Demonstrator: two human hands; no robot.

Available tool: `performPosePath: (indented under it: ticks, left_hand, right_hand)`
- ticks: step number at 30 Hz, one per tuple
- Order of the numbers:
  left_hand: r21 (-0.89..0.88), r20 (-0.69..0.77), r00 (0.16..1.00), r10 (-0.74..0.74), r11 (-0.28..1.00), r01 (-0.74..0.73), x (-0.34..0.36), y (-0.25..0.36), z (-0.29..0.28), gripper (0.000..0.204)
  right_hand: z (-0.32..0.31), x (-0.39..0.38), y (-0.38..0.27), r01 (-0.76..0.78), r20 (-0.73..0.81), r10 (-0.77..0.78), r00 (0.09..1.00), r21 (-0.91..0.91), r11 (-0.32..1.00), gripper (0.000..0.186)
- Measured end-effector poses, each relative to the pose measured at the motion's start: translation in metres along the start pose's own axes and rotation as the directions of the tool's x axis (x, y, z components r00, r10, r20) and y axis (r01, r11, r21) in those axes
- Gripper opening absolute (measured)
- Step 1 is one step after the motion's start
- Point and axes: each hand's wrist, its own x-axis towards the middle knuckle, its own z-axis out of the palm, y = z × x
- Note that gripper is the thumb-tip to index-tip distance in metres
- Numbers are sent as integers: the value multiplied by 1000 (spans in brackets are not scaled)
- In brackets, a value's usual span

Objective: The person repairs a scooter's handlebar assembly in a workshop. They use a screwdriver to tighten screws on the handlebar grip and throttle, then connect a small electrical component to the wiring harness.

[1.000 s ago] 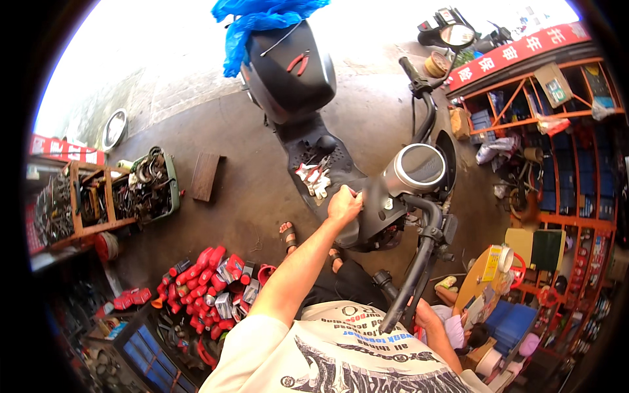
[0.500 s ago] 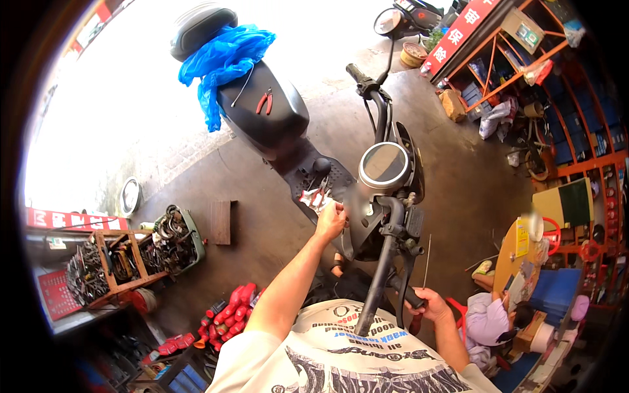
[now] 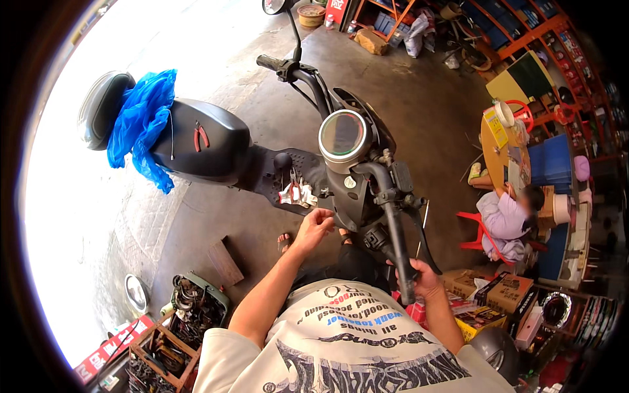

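Observation:
My left hand (image 3: 316, 226) is in front of the scooter's front panel (image 3: 352, 204), below the ignition area, its fingers curled together. Whether anything is between them is hidden. My right hand (image 3: 427, 280) is closed beside the near end of the handlebar (image 3: 390, 230) and the black brake lever (image 3: 424, 243). A thin metal rod (image 3: 423, 226) rises from its fingers; the rod's lower end is hidden. A round display (image 3: 343, 136) sits at the handlebar's middle. On the footboard lie white-and-red gloves (image 3: 303, 194) with a red-handled tool (image 3: 293, 178) on them.
Red-handled pliers (image 3: 201, 136) and a blue plastic sheet (image 3: 145, 121) lie on the scooter's seat (image 3: 219, 147). A wooden block (image 3: 225, 262) and a bin of parts (image 3: 200, 308) stand at lower left. Cardboard boxes (image 3: 503, 291) and a seated person (image 3: 504, 219) are on the right.
The view has turned, so the scooter appears further left and more boxes show at right. My left hand has drawn back from the panel by the ignition area. My right hand stays closed by the handlebar.

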Motion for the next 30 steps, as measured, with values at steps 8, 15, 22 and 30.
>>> performPosePath:
  ticks: [8, 15, 22, 30]
  left_hand:
    - [-73, 403, 915, 15, 997, 16, -44, 41, -1, 51]
    - [-109, 605, 797, 2, 991, 81, -48, 51, 11, 56]
    - [-41, 609, 793, -10, 998, 43, -61, 63, 12, 64]
    - [81, 634, 773, -16, 996, -45, -64, 78, 16, 72]
  right_hand:
    - [78, 10, 61, 192, -11, -193, 981, 141, 971, 68]
    - [97, 11, 82, 251, -17, -254, 967, 249, 936, 63]
    - [61, 8, 95, 330, -240, -261, 935, 321, 888, 41]
    - [45, 19, 79, 329, -300, -231, 926, 338, 881, 47]
